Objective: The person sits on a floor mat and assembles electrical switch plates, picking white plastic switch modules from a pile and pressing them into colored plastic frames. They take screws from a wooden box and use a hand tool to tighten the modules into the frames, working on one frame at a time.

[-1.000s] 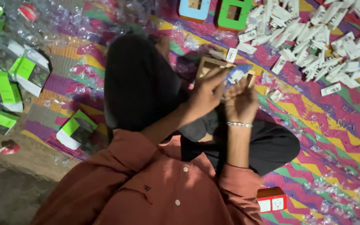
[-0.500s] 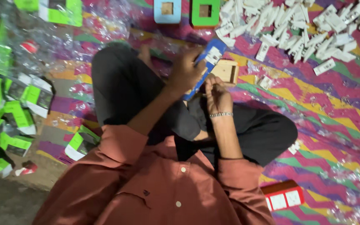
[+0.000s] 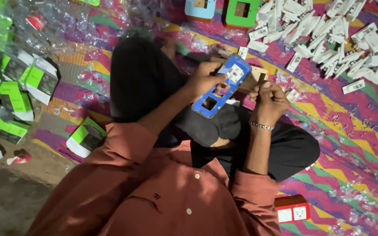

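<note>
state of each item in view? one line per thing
blue plate: held in left hand, tilted, one white switch fitted, other cutouts empty
right hand: closed, beside the plate
white switches: loose heap on mat
green frame: flat, empty
red board: flat, switches fitted

a rust-coloured button-up shirt (image 3: pixel 162 192) was worn, its front closed with small pale buttons (image 3: pixel 195 176) and marked by a tiny dark emblem (image 3: pixel 156 196) on the chest. the long sleeves (image 3: pixel 123 144) were pushed up to about the elbows, with folded cuffs. black trousers (image 3: pixel 145 83) covered the legs. a thin silver chain bracelet (image 3: pixel 261 126) was worn around the wrist of the right hand (image 3: pixel 269 99).
</note>
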Demonstrator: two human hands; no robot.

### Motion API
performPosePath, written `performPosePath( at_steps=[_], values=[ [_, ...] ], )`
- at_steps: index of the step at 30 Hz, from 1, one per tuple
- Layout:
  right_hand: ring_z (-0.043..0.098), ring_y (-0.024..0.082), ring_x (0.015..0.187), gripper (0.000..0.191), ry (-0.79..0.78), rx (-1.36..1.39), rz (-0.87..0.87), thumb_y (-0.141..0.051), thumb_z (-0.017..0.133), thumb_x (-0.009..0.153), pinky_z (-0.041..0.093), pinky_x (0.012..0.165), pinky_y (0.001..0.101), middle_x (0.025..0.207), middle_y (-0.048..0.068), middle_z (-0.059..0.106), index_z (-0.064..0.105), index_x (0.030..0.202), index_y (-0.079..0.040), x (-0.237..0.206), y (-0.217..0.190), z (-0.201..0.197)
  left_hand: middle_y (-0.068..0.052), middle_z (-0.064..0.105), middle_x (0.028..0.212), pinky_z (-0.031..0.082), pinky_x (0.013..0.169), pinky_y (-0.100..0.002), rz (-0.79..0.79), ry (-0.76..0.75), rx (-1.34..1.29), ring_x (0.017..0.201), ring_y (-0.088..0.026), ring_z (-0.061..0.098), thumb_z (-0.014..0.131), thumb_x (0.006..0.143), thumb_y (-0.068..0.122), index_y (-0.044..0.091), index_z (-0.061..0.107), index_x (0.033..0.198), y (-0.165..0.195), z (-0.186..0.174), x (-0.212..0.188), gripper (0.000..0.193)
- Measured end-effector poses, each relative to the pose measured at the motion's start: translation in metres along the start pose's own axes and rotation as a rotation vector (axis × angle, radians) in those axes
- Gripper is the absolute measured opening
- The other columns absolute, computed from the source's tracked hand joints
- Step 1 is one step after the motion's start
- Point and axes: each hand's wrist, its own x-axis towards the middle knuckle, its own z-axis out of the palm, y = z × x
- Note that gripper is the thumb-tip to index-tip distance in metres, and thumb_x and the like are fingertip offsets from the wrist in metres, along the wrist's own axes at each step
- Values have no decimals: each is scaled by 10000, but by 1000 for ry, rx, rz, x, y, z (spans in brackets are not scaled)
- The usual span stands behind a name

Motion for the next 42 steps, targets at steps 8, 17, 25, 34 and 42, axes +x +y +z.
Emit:
performPosePath(
  at_steps=[8,17,25,34,42],
  values=[
    [686,153,770,171,-46,-110,-29,-24,739,974,574,722,286,915,76,726,708,1116,68,-3,-9,15,-80,714,987,606,652,-273,84,137,-182,790,-115,700,662,893,-52,-72,660,1108,-17,11,8,215],
    [570,191,915,117,-243,-801,-544,-2,831,916,495,836,312,965,77,583,751,993,35,-17,-46,41,-57,707,954,626,662,-257,58,22,-69,821,-101,693,630,909,-12,-57,673,1086,-11,28,9,188],
    [571,196,975,86,-256,-813,-425,-68,815,951,483,882,328,980,58,606,776,989,-2,-10,-42,63,-69,612,756,573,559,-284,190,72,103,681,-101,644,634,915,-36,-83,572,866,-13,34,9,91],
    [623,191,887,99,-183,-894,-519,-99,799,989,506,717,307,965,74,651,769,1028,-13,-12,-26,63,-46,432,670,374,579,-327,358,143,266,655,-77,430,654,845,-30,-36,494,777,-25,37,16,174],
    [660,289,912,170,-155,-1117,-803,-66,819,962,540,762,388,1034,143,693,761,1115,-21,-21,-24,69,-30,451,651,373,556,-331,338,123,171,645,-56,442,633,845,-23,-15,508,766,-23,37,15,148]
  ],
)
